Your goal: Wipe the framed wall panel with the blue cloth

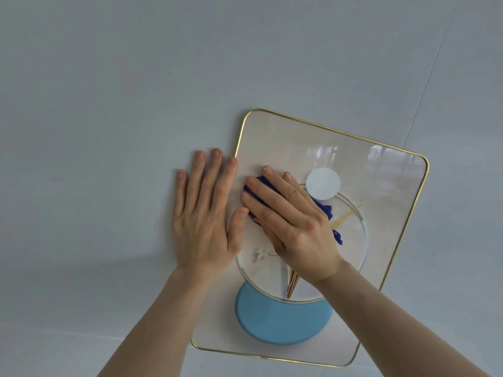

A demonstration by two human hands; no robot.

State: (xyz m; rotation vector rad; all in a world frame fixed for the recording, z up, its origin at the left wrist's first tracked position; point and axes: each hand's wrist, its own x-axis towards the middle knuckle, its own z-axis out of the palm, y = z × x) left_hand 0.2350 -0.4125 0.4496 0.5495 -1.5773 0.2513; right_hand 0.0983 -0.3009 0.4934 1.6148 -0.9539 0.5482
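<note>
Pale wall (109, 91), gold-framed panel (394, 186), right hand (296, 224) fingers flat on blue cloth (325, 209), left hand (204, 216) fingers spread

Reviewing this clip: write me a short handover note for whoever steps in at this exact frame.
Left hand: flat and open, mostly on the wall, thumb and forefinger over the panel's left edge, holding nothing.
Right hand: pressing the blue cloth flat against the panel, left of centre.
Panel hangs tilted on the wall; gold frame all round.
Done: wiping is under way; which areas are already wiped cannot be told.
Left: presumably cover the rest of the glass, right side, bottom and frame.
</note>
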